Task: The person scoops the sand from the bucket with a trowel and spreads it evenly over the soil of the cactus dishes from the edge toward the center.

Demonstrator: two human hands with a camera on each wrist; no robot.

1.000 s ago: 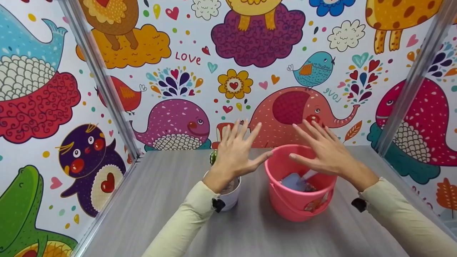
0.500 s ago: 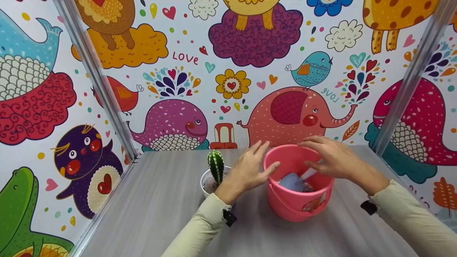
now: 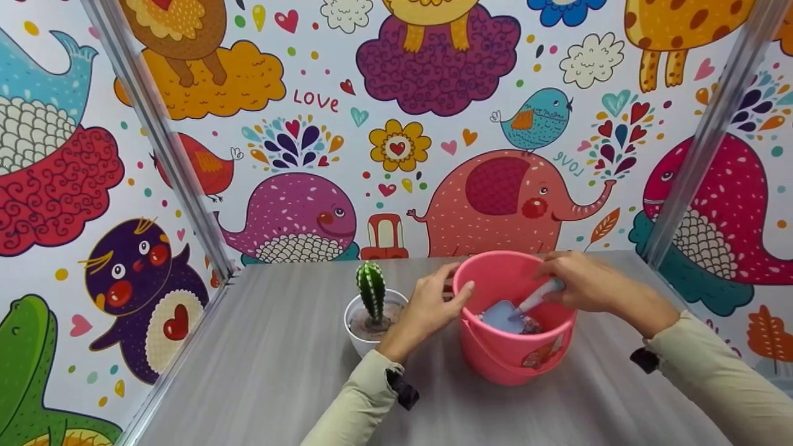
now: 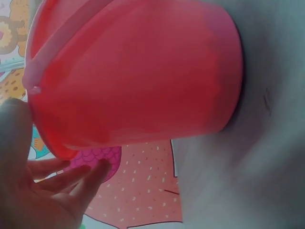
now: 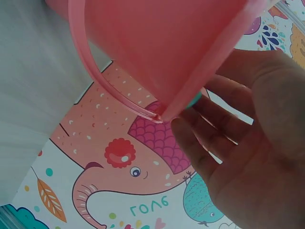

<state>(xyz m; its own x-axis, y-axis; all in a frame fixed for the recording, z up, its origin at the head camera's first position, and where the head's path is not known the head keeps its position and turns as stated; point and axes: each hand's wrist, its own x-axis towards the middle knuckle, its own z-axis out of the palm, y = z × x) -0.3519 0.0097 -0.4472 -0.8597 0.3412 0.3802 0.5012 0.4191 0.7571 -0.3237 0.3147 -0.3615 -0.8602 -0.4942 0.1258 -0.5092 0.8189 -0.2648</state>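
Note:
A pink bucket stands on the table, holding a toy shovel with a pale blue blade and a whitish handle. My left hand is at the bucket's left rim, thumb along the edge and fingers around the outer side. In the left wrist view the left thumb overlaps the rim beside the bail's pivot. My right hand reaches over the right rim, its curled fingers around the shovel's handle end. That greenish handle end shows between the fingers in the right wrist view. Small grains lie under the blade.
Left of the bucket is a green cactus in a white pot, close beside my left forearm. Walls printed with cartoon animals enclose the grey table, with metal posts at the corners.
Both hands have come down from above the bucket, spread fingers drawing in. The left has moved to the left rim, the right onto the shovel's handle. The cactus has come into fuller view.

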